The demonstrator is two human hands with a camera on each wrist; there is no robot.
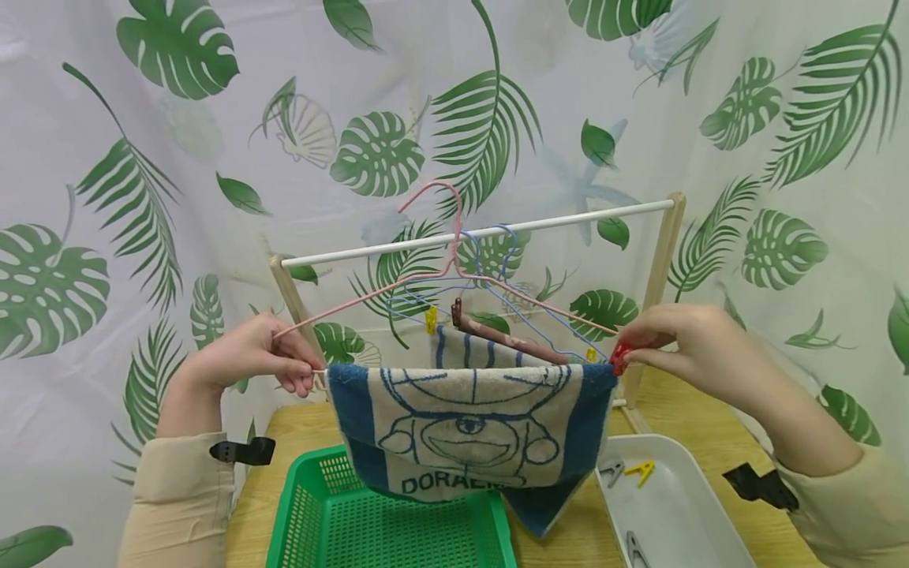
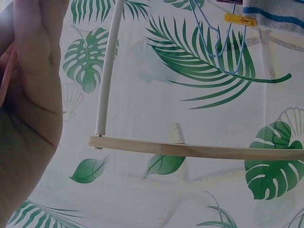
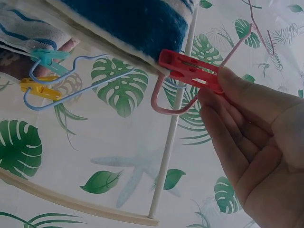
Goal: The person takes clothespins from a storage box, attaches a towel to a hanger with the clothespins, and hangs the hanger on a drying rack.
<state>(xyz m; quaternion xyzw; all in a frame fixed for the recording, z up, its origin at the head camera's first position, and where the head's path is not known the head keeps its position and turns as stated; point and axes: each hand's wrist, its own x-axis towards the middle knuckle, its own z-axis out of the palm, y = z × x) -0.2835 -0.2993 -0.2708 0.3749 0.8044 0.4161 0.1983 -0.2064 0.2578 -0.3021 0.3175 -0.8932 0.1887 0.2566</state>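
A pink wire hanger [image 1: 362,300] is held up in front of the rack, its hook upward. Over its lower bar hangs a blue and white towel [image 1: 472,434] with a cartoon figure and lettering. My left hand [image 1: 248,353] grips the hanger's left end beside the towel's edge. At the other end, my right hand [image 1: 692,339] pinches a red clothespin [image 3: 187,69] between thumb and fingers. That clothespin sits on the towel's upper right corner, by the hanger's bent end, in the right wrist view. Only part of the left hand [image 2: 35,85] appears in the left wrist view.
Behind, a wooden rack with a white rod [image 1: 568,218] carries blue hangers [image 1: 547,319] and a striped cloth [image 1: 461,347] with yellow and teal clothespins. A green basket [image 1: 284,505] stands below the towel. To its right, a white tray [image 1: 696,505] holds grey and yellow clothespins.
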